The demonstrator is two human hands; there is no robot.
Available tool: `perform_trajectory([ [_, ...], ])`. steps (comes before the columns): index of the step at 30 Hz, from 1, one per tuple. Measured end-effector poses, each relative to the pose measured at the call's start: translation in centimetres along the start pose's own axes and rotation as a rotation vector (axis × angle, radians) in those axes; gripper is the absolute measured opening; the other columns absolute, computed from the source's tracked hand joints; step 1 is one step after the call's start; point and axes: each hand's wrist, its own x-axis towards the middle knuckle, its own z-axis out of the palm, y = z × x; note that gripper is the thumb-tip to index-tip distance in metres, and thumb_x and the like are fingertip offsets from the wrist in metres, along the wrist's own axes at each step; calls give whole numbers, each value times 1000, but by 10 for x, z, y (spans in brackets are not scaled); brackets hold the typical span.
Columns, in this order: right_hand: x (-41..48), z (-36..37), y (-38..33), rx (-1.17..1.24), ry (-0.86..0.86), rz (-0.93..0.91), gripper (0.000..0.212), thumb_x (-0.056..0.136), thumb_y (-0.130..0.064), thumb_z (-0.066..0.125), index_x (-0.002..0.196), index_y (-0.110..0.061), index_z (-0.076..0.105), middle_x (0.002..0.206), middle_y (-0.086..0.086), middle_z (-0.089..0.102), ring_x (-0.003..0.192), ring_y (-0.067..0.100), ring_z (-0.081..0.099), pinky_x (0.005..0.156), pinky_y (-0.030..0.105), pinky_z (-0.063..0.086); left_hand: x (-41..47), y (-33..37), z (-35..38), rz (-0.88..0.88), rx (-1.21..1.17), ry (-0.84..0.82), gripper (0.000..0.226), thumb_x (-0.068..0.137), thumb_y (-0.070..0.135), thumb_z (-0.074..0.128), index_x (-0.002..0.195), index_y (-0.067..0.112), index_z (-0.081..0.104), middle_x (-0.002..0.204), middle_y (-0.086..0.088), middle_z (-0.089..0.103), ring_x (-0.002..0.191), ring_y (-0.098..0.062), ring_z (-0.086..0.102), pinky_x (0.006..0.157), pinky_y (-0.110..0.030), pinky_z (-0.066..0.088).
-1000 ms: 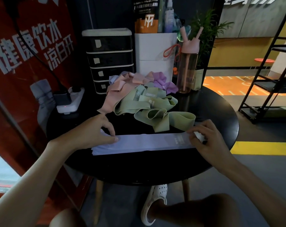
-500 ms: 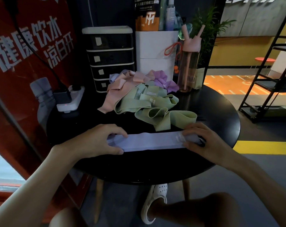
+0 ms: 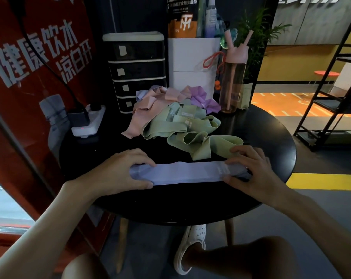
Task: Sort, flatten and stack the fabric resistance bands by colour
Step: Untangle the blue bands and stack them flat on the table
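- Hands are both gripping 1 lavender band (image 3: 186, 174): the left hand (image 3: 120, 172) is pinching its 9 o'clock end, and the right hand (image 3: 253, 172) is curling over its 3 o'clock end.
- That band is lying flat near the worktop's (image 3: 261, 127) 6 o'clock edge.
- Green bands (image 3: 190, 133), pink bands (image 3: 142, 113) and purple bands (image 3: 198, 97) are lying tangled toward 12 o'clock.

Dim indoor shot, low contrast. The black bench (image 3: 261, 127) top swallows detail, with only a faint sheen near its far right rim. Brightest zone is upper right: orange floor (image 3: 281, 101) and yellow wall (image 3: 291, 63), strongly lit and a bit washed out. The pale lavender band (image 3: 186, 173) reads clearly against the dark top. The foreground knee (image 3: 241, 256) is murky and soft. Strong wide-angle bowing at the edges: black rack (image 3: 339, 102) and red banner (image 3: 29, 109) lean. Mild noise, slight overall softness.
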Motion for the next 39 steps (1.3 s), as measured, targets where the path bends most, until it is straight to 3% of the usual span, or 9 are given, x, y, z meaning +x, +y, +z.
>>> perform_trajectory([
  [2,7,-3,-14,-94,7,-81,45,75,-67,57,106,-35,65,120,-13,55,117,17,42,92,35,26,2,8,-1,33,134,23,54,69,76,67,117,51,59,123,32,49,123,6,42,106,-29,28],
  [5,30,-3,-40,-83,-171,-137,49,77,-75,50,114,-43,53,115,-24,53,117,5,39,96,32,25,13,28,0,61,199,36,55,73,67,71,123,48,57,126,33,46,114,11,32,102,-23,20],
  [7,45,1,-53,-153,-296,-173,61,73,-78,44,121,-42,52,121,-23,52,121,6,37,103,33,23,21,39,6,68,180,17,59,73,63,75,126,44,57,126,32,49,112,6,34,99,-23,27],
  [11,57,4,-64,-263,-362,-235,69,70,-82,34,122,-41,53,120,-20,54,124,7,33,100,34,17,30,42,15,61,52,-29,47,73,46,83,116,39,64,113,22,59,105,3,54,93,-33,49],
  [16,61,-4,-54,-288,-445,-190,54,73,-76,45,113,-41,54,109,-23,54,112,7,40,99,40,23,32,35,18,59,-7,-29,52,73,52,81,120,41,62,116,26,57,111,5,53,95,-34,50],
  [24,66,-5,-49,-130,-504,-149,36,79,-56,68,108,-37,56,108,-24,56,102,1,47,94,31,25,36,40,22,88,-29,-16,50,77,44,82,122,34,63,116,21,58,111,1,54,96,-35,49],
  [27,63,-9,-45,-126,-507,-124,39,79,-55,69,110,-35,58,109,-26,53,102,-2,45,92,28,23,30,34,21,61,-14,-21,48,77,47,81,121,37,63,118,24,56,112,2,53,97,-34,49],
  [33,65,-5,-51,-10,-521,-90,39,77,-51,72,109,-33,61,108,-20,59,100,5,53,90,29,41,30,30,23,73,-17,-19,41,77,47,80,114,37,65,113,20,58,107,0,55,94,-37,50],
  [39,67,-4,-53,-46,-546,-101,41,77,-55,68,109,-31,62,108,-19,57,99,3,51,87,26,39,30,31,22,74,5,-30,42,79,48,79,117,38,63,113,20,56,107,-1,54,93,-35,50],
])
